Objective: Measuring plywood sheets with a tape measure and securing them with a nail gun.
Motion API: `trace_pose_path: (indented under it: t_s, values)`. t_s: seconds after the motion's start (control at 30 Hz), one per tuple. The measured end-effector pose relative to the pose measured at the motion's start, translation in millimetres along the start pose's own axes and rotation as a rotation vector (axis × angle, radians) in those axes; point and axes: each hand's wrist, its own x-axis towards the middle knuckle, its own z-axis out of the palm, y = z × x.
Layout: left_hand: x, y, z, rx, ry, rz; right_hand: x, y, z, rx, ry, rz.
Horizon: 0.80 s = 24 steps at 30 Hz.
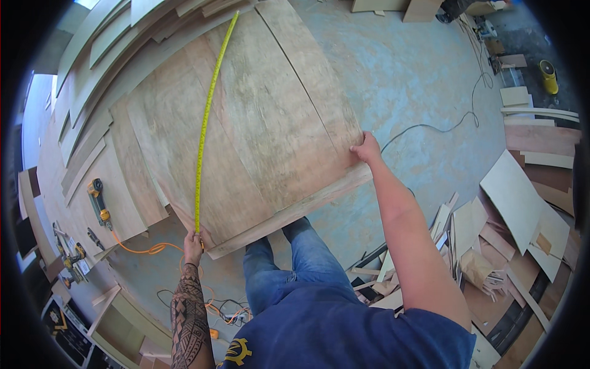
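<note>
A large plywood panel [270, 104] with a thick front edge lies before me at about thigh height. My left hand [193, 247] is closed at its near left corner, holding the near end of a yellow tape measure [203, 129]. The blade stretches across the panel toward its far edge; whether the case is in my palm is hidden. At the near right corner, my right hand [367, 147] grips the panel's edge, thumb on top and fingers partly out of sight. A dark straight line [295, 71] runs along the panel's right part.
Stacked wood sheets [92, 67] crowd the left side, with a yellow-and-black power tool [98, 200] and its orange cord [144, 251] on top. Drills [72, 258] sit lower left. Offcuts [491, 246] pile up at right. A dark cable [439, 128] crosses the floor.
</note>
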Motion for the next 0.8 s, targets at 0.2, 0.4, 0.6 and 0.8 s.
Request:
trace_pose_path:
  t_s: [0.2,0.4,0.6,0.8]
  values:
    - [-4.7,-17.3,-38.5,0.377,0.065,0.179,-43.8,-26.5,24.2,-0.011,0.035,-0.028]
    - [-7.1,-14.9,-19.3,0.17,0.015,-0.059,-59.8,-4.2,14.5,0.003,0.051,0.012]
    - [-12.3,-36.6,-25.7,0.322,0.039,0.147,-57.0,12.9,35.1,0.036,0.077,-0.036]
    - [-29.0,-25.1,-5.3,0.441,0.019,0.211,-53.4,62.9,41.8,0.068,0.066,-0.099]
